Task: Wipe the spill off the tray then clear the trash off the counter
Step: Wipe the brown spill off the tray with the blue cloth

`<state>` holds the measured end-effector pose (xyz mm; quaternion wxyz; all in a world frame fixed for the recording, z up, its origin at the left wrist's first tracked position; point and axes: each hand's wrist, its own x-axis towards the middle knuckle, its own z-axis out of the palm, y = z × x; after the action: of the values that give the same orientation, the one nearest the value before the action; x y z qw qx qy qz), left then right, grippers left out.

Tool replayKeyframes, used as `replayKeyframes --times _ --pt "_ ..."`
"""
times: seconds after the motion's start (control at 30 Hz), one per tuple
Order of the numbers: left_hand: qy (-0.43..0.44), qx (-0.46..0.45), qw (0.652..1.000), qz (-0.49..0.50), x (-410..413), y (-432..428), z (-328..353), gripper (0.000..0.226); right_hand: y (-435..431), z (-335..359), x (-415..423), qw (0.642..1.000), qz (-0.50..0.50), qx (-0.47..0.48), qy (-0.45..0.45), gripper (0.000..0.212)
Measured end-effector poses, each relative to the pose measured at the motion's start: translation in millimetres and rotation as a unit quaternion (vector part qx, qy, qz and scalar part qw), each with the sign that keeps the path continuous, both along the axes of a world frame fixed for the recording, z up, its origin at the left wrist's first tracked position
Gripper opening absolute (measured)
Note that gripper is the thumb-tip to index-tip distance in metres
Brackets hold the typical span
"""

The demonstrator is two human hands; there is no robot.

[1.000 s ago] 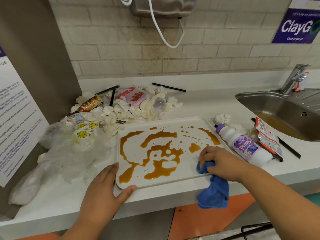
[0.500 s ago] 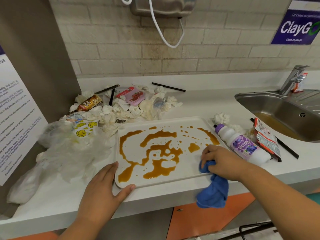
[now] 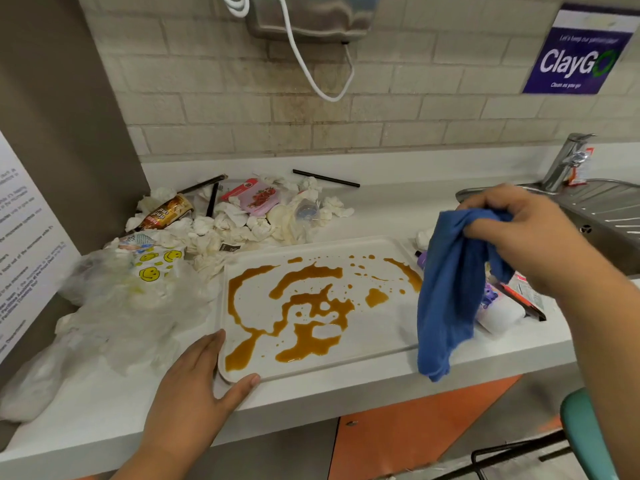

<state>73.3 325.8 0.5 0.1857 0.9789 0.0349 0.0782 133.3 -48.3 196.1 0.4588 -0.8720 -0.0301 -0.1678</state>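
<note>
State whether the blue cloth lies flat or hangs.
Hangs: the right hand grips the blue cloth at its top; the rest droops freely.

My feed is evenly bright under soft overhead light, with only faint shadows round the left hand point(image 3: 187, 386) and the tray point(image 3: 377, 336), and thin glints on the steel sink point(image 3: 602, 209). The right hand point(image 3: 519, 233) and blue cloth point(image 3: 446, 289) look slightly smeared, probably from motion. The wide lens bows the brick wall point(image 3: 415, 109) and softens the poster point(image 3: 24, 237) at the left edge.

Left hand point(image 3: 194, 386), right hand point(image 3: 519, 237) — both bare, forearms point(image 3: 606, 341) bare too
</note>
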Motion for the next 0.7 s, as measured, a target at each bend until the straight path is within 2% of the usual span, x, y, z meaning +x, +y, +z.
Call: replayKeyframes --times 0.2,0.3,0.37,0.43,0.5,0.57,0.63,0.7 --pt "-0.002 0.003 1.000 -0.002 -1 -1 1 0.092 4 11 -9 0.991 -0.008 0.103 -0.083 0.030" --pt "-0.001 0.002 1.000 0.001 -1 -2 2 0.092 5 2 -6 0.995 0.008 0.094 -0.043 0.029" --pt "-0.003 0.000 1.000 0.000 -1 -2 2 0.092 7 -12 0 0.998 0.024 0.022 0.046 0.026" --pt "-0.006 -0.004 1.000 -0.004 -1 -1 2 0.092 11 -34 5 0.983 0.044 -0.106 0.140 0.023" --pt "-0.008 -0.006 1.000 -0.005 -1 -1 1 0.093 17 -63 10 0.948 0.094 -0.239 0.189 0.016" --pt "-0.007 -0.004 1.000 -0.004 -1 -1 1 0.093 25 -97 10 0.904 0.154 -0.324 0.233 0.020" --pt "-0.003 -0.002 1.000 -0.002 -1 -1 1 0.094 38 -124 6 0.892 0.165 -0.351 0.232 0.033" --pt "0.001 -0.001 1.000 -0.001 0 -1 0 0.095 54 -134 1 0.899 0.190 -0.348 0.187 0.033"
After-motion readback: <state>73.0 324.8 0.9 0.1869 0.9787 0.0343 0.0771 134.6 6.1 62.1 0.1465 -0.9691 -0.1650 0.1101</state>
